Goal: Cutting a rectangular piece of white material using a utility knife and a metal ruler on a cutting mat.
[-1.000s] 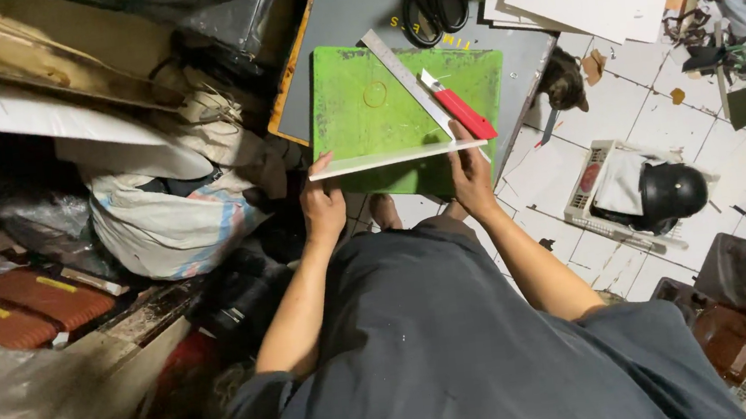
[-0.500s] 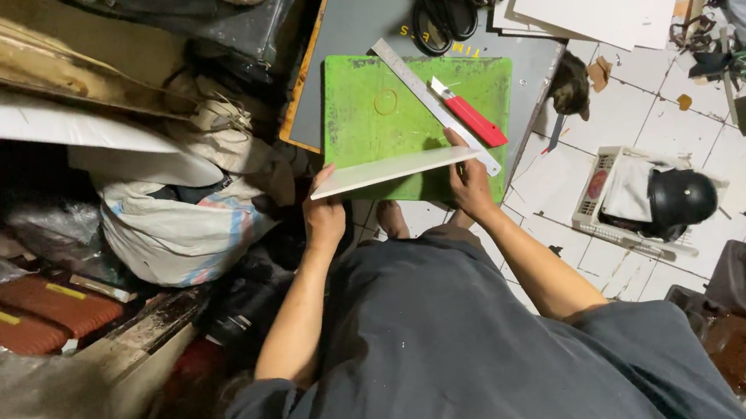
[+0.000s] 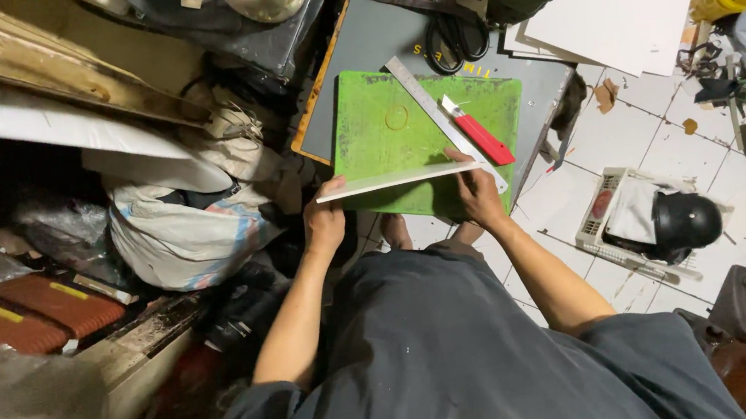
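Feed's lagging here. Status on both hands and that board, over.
Left hand and right hand: grip on thin white board, held edge-on. Below: green cutting mat, metal ruler, red utility knife.

head cam | looks steeply down from above | near view over green cutting mat [image 3: 385, 144]

floor: white tiles [image 3: 624, 132] | left: cluttered wooden boards [image 3: 25, 66] | light: dim, indoor

I see a thin white board [image 3: 398, 181] seen almost edge-on, lifted over my green mat [image 3: 384, 134], one end in each hand.
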